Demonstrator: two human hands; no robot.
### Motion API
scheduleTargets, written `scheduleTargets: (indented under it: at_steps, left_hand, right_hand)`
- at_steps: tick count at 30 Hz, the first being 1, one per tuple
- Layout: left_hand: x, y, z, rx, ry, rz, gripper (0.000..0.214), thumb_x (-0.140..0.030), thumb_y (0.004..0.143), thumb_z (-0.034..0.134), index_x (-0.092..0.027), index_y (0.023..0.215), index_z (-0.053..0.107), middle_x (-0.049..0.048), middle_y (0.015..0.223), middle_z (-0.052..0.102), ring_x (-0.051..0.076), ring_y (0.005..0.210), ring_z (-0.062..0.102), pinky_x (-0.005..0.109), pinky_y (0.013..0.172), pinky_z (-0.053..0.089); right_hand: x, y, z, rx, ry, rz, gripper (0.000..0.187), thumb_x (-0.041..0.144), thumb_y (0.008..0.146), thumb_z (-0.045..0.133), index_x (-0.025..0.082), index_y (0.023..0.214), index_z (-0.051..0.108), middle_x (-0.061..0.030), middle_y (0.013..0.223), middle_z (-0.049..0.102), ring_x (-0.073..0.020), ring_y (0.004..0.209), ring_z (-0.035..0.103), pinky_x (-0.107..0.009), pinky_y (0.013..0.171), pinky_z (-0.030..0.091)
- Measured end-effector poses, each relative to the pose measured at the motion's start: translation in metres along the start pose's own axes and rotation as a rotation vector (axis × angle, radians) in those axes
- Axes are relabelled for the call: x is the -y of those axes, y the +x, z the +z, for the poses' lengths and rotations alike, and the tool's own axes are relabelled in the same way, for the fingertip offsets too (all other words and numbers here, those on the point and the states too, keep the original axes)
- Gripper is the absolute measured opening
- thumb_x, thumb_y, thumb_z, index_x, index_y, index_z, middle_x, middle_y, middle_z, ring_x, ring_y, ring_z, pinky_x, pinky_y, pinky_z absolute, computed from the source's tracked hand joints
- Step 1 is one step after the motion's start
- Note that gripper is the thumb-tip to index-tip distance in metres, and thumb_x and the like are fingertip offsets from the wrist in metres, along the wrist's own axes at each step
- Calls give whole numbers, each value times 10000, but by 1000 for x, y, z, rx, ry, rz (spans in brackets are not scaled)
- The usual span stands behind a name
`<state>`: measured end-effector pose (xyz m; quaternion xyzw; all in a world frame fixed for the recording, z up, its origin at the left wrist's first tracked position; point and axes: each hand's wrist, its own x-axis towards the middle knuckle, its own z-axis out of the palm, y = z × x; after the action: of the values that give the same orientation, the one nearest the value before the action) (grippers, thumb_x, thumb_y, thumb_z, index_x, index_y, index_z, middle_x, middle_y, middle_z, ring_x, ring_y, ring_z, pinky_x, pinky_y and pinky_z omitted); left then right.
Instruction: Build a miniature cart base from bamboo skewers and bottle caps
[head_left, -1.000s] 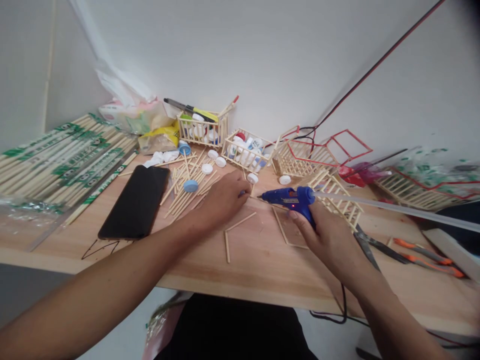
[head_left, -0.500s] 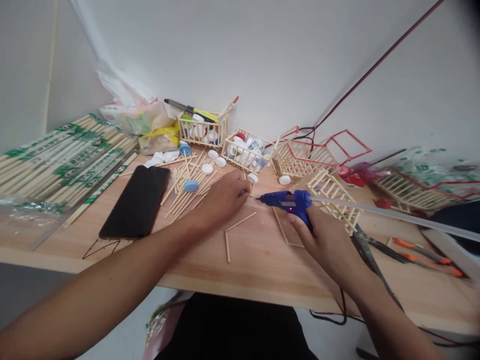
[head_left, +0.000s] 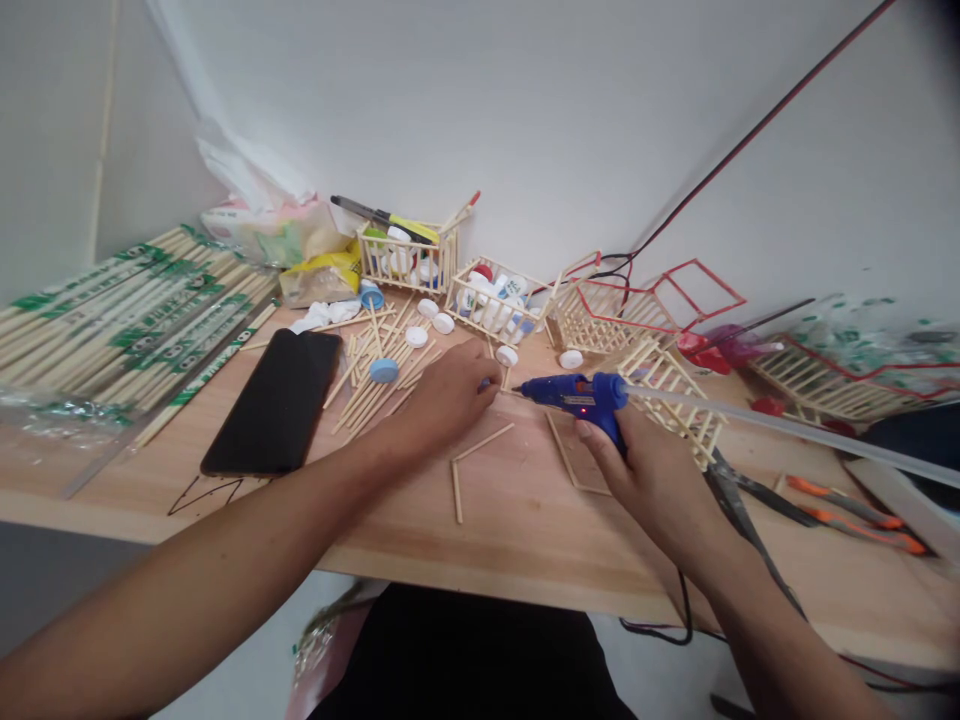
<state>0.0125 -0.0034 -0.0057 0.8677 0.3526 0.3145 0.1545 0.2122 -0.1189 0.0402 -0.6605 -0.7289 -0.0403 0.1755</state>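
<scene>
Head view: at mid-surface, the right hand grips the glue gun, its nozzle meeting a short stick pinched in the left hand. 2 joined sticks lie near; finished baskets line the back edge.

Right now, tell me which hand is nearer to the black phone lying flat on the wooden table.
Left. The left hand rests just right of the black phone, past loose wooden sticks; the right hand is farther right, gripping the blue glue gun.
</scene>
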Motion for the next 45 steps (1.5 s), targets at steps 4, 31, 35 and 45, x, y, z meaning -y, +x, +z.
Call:
scheduleTargets:
  at_steps: [4,31,35,45]
  left_hand:
    - [0,0,0,8,-8,-1,158,-117,801,517,-170,723,643,36,796,539,171,804,525,306,716,397]
    - [0,0,0,-1,-1,9,154,-111,804,518,-172,722,634,35,811,550,174,831,529,302,714,395]
    - [0,0,1,-25,4,23,151,-98,797,528,-172,714,630,32,801,543,170,819,523,297,703,386]
    - [2,-2,-2,-4,-34,-27,132,-93,788,532,-180,748,624,18,809,530,162,807,524,283,686,377]
  right_hand:
    - [0,1,1,-8,11,-10,377,485,935,377,170,975,581,-84,742,644,-230,638,602,-308,548,410]
    - [-1,1,0,18,7,-10,403,495,935,365,160,996,580,-89,725,642,-241,635,600,-304,541,397]
    - [1,1,-1,9,18,-3,381,485,936,378,167,1012,574,-83,733,638,-236,644,597,-305,550,396]
    - [-13,-7,-3,50,800,336,377,550,907,440,196,804,516,18,624,496,-113,515,445,-236,465,353]
